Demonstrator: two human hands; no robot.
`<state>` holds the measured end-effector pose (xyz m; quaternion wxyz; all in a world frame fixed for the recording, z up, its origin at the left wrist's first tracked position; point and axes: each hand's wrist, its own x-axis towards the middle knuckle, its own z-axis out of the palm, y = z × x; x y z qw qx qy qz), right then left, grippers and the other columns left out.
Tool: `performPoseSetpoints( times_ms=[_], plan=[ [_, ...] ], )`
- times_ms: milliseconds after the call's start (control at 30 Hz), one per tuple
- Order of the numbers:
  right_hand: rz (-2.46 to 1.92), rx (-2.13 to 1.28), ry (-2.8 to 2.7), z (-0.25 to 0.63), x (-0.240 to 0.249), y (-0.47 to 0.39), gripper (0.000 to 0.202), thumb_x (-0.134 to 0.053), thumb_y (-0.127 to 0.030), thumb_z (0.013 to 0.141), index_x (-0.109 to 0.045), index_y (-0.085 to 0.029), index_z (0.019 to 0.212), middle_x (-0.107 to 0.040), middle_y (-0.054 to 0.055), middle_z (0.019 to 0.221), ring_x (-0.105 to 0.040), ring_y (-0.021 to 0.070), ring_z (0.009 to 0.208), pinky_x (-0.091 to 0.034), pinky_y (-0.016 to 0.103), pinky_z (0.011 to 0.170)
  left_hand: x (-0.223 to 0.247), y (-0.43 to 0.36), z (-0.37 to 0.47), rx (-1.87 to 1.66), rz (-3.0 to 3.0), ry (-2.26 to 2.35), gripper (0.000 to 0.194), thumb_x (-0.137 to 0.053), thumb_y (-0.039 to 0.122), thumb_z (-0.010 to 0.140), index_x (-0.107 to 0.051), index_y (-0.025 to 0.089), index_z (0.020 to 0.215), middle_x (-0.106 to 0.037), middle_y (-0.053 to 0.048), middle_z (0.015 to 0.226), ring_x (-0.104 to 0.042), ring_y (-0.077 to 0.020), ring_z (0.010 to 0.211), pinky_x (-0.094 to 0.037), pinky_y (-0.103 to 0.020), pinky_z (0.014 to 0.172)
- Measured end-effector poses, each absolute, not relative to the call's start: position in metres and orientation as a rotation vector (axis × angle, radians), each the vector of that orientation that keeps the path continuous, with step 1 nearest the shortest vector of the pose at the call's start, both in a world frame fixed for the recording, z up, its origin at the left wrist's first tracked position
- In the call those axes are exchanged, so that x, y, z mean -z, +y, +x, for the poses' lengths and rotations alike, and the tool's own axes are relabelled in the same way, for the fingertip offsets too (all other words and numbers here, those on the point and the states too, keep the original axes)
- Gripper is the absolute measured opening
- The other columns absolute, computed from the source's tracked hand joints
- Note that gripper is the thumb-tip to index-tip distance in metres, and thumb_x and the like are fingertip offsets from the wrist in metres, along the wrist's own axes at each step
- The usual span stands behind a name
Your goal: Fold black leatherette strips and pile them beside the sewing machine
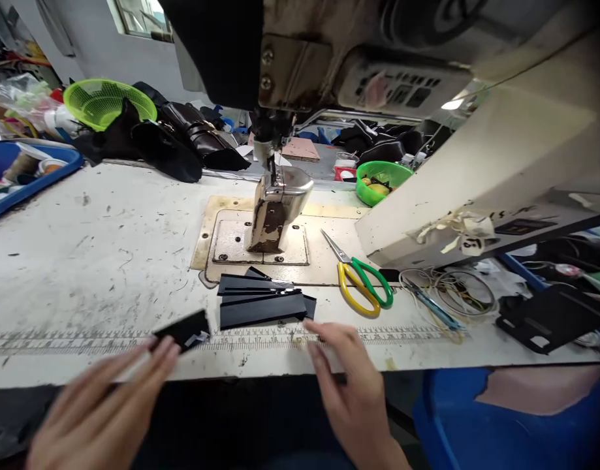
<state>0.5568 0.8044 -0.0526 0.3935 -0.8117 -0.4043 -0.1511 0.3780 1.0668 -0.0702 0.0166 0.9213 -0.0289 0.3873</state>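
Observation:
A small black piece of material [183,330] with a pale mark near its lower edge is at the fingertips of my left hand [106,405], somewhat blurred; the thumb's grip is hidden. Dark flat strips [263,308] lie in a fanned, overlapping pile on the white table, in front of the post of the sewing machine [280,209]. Just at the pile's lower right corner is my right hand [351,385], thumb and forefinger apart, nothing seen between them. Scissors [357,277] with one yellow and one green handle rest to the right of the strips.
A printed ruler scale [251,341] runs along the table's front edge. Coiled cord [456,294], a blue-handled tool [434,307] and a black piece [544,320] lie at right. Behind stand a green bowl [382,183], black leather pieces [167,150] and a blue tray [35,183].

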Motion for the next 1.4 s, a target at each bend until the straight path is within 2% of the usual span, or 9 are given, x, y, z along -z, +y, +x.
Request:
performPoseSetpoints(
  times_ms=[100, 167, 500, 700, 800, 900, 1033, 1200, 1400],
  plan=[
    [-2.265, 0.477, -0.862, 0.577, 0.05, 0.813, 0.023, -0.055, -0.036, 0.102, -0.065, -0.022, 0.117, -0.069, 0.008, 0.102, -0.063, 0.0244, 0.094, -0.051, 0.038, 0.08, 0.062, 1.069, 0.393, -1.192, 2.989, 0.212, 0.042, -0.061, 0.033, 0.098, -0.06, 0.024, 0.139, -0.067, -0.002, 0.133, -0.063, -0.0313, 0.122, -0.047, -0.05, 0.109],
    [-2.376, 0.542, -0.866, 0.585, 0.053, 0.824, 0.033, -0.051, -0.046, 0.103, -0.066, -0.02, 0.115, -0.067, 0.009, 0.098, -0.062, 0.0248, 0.089, -0.046, 0.039, 0.078, 0.058, 1.054, 0.416, -1.075, 2.885, 0.236, 0.043, -0.067, 0.031, 0.095, -0.061, 0.025, 0.137, -0.071, -0.004, 0.123, -0.067, -0.0276, 0.109, -0.051, -0.047, 0.101],
    [-2.387, 0.732, -0.925, 0.571, 0.067, 0.833, 0.025, -0.055, -0.032, 0.103, -0.064, -0.016, 0.12, -0.073, 0.007, 0.097, -0.064, 0.0239, 0.089, -0.041, 0.044, 0.091, 0.067, 1.006, 0.457, -0.902, 2.719, 0.4, 0.021, -0.055, 0.024, 0.099, -0.065, 0.02, 0.117, -0.063, -0.014, 0.119, -0.062, -0.0322, 0.111, -0.056, -0.049, 0.087],
    [-2.248, 0.607, -1.084, 0.574, 0.063, 0.824, 0.027, -0.047, -0.03, 0.105, -0.062, -0.021, 0.125, -0.064, 0.012, 0.127, -0.056, 0.0317, 0.119, -0.039, 0.054, 0.106, 0.053, 0.983, 0.442, -0.715, 2.285, 0.245, 0.025, -0.042, 0.011, 0.1, -0.058, 0.026, 0.11, -0.073, 0.0, 0.1, -0.073, -0.0112, 0.086, -0.059, -0.018, 0.075],
    [-2.095, 0.413, -1.164, 0.568, 0.06, 0.813, 0.014, -0.053, -0.026, 0.102, -0.067, -0.025, 0.104, -0.068, 0.008, 0.119, -0.062, 0.0265, 0.114, -0.053, 0.041, 0.096, 0.048, 0.983, 0.427, -0.512, 1.947, 0.453, 0.013, -0.05, 0.022, 0.1, -0.057, 0.027, 0.11, -0.073, 0.004, 0.085, -0.074, -0.0111, 0.072, -0.06, -0.016, 0.067],
    [-2.044, 0.086, -1.026, 0.555, 0.06, 0.808, 0.016, -0.061, -0.031, 0.099, -0.064, -0.025, 0.114, -0.07, 0.002, 0.089, -0.071, 0.0156, 0.077, -0.059, 0.021, 0.066, 0.05, 0.988, 0.413, -0.405, 1.969, 0.635, 0.012, -0.056, 0.029, 0.098, -0.058, 0.025, 0.109, -0.068, 0.006, 0.067, -0.072, -0.0121, 0.06, -0.058, -0.016, 0.059],
    [-2.094, 0.227, -0.817, 0.534, 0.065, 0.825, 0.02, -0.066, -0.031, 0.096, -0.063, -0.021, 0.114, -0.069, -0.001, 0.077, -0.068, 0.0117, 0.057, -0.058, 0.017, 0.058, 0.06, 0.986, 0.413, -0.674, 2.465, 0.59, 0.024, -0.052, 0.019, 0.099, -0.062, 0.024, 0.119, -0.072, -0.003, 0.099, -0.071, -0.0112, 0.07, -0.056, -0.016, 0.06],
    [-1.97, 0.607, -1.115, 0.524, 0.067, 0.852, 0.029, -0.055, -0.008, 0.099, -0.065, -0.014, 0.126, -0.075, 0.009, 0.102, -0.071, 0.0186, 0.087, -0.058, 0.029, 0.084, 0.06, 0.973, 0.433, -0.887, 2.791, 0.404, 0.045, -0.041, 0.003, 0.098, -0.054, 0.015, 0.139, -0.068, -0.009, 0.104, -0.068, -0.0143, 0.085, -0.057, -0.022, 0.072],
    [-1.984, 0.562, -1.394, 0.531, 0.067, 0.843, 0.038, -0.048, -0.007, 0.1, -0.061, -0.011, 0.136, -0.072, 0.009, 0.125, -0.066, 0.0247, 0.097, -0.06, 0.037, 0.08, 0.061, 0.98, 0.427, -1.017, 2.739, 0.179, 0.028, -0.048, 0.003, 0.097, -0.065, 0.01, 0.118, -0.072, -0.01, 0.113, -0.064, -0.0191, 0.106, -0.053, -0.03, 0.093]
  ],
)
